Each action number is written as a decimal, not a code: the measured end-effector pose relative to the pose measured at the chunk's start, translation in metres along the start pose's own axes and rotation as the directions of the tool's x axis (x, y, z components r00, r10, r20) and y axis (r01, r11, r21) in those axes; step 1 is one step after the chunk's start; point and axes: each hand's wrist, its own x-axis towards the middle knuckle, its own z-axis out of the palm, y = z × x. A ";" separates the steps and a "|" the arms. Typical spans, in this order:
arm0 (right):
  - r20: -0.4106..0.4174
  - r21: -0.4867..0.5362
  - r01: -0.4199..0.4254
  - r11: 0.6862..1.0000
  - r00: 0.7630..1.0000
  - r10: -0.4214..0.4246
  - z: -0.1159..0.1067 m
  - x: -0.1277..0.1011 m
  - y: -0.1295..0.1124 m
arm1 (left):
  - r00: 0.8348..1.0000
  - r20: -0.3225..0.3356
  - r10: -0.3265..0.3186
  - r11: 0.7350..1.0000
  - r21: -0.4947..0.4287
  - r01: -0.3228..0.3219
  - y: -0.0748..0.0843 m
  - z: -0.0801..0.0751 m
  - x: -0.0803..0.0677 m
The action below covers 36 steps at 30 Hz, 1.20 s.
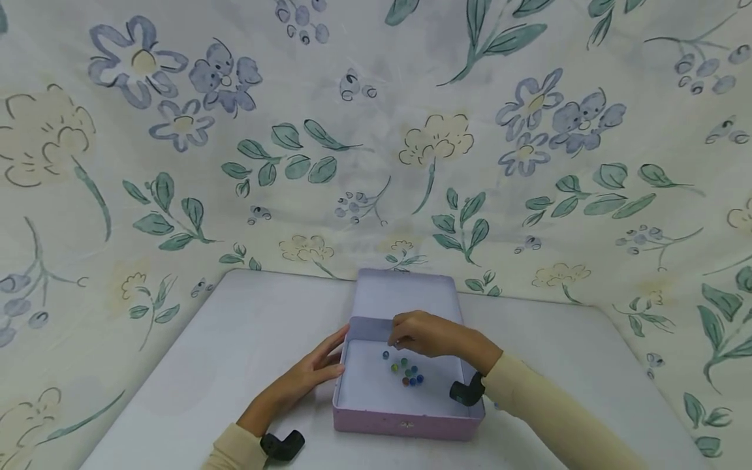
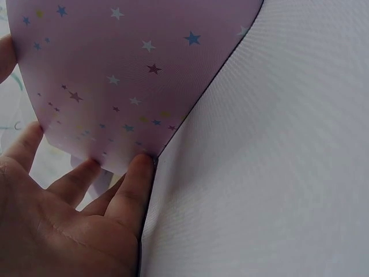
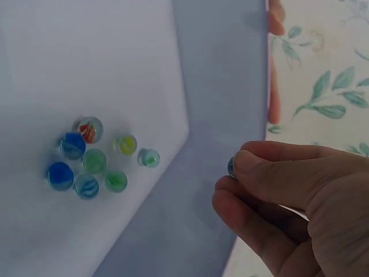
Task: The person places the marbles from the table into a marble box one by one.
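Note:
A shallow lilac box (image 1: 411, 423) sits on the table with its lid (image 1: 405, 294) raised at the back. My right hand (image 1: 425, 333) is over the box's rear part and pinches a blue marble (image 3: 231, 167) between thumb and forefinger. Below it, several glass marbles (image 3: 94, 161) in blue, green, yellow and orange-red cluster on the white box floor, while a marble (image 1: 386, 355) lies apart toward the left wall. My left hand (image 1: 302, 377) rests its extended fingertips against the box's left outer side, which is pink with printed stars in the left wrist view.
The white table (image 1: 235, 339) extends to both sides of the box. Behind it hangs a floral cloth (image 1: 364, 163). A small blue item (image 1: 496, 406) shows on the table by the box's right front corner, beside the right sleeve (image 1: 546, 405).

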 end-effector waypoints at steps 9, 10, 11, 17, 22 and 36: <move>0.052 -0.033 -0.005 0.999 0.999 0.007 0.021 0.016 -0.001 | 1.000 0.003 0.003 1.000 -0.001 -0.003 -0.001 0.000 0.000; 0.058 -0.042 -0.007 0.999 0.998 0.010 0.023 0.017 -0.001 | 1.000 0.003 0.006 1.000 -0.001 -0.006 -0.001 0.000 0.000; 0.063 -0.048 -0.008 0.999 0.998 0.011 0.025 0.018 -0.002 | 1.000 0.005 0.010 1.000 -0.001 -0.010 -0.001 0.000 0.000; 0.074 -0.074 -0.027 0.997 0.997 0.033 0.034 0.020 0.000 | 1.000 0.006 0.015 1.000 0.003 -0.015 -0.001 -0.001 0.001; 0.084 -0.078 -0.016 0.997 0.996 0.023 0.044 0.020 0.003 | 1.000 0.006 0.011 1.000 0.005 -0.011 -0.001 -0.001 0.000; 0.103 -0.143 -0.020 0.990 0.994 0.035 0.056 0.019 0.006 | 1.000 0.000 0.006 1.000 0.007 -0.006 -0.002 -0.001 0.000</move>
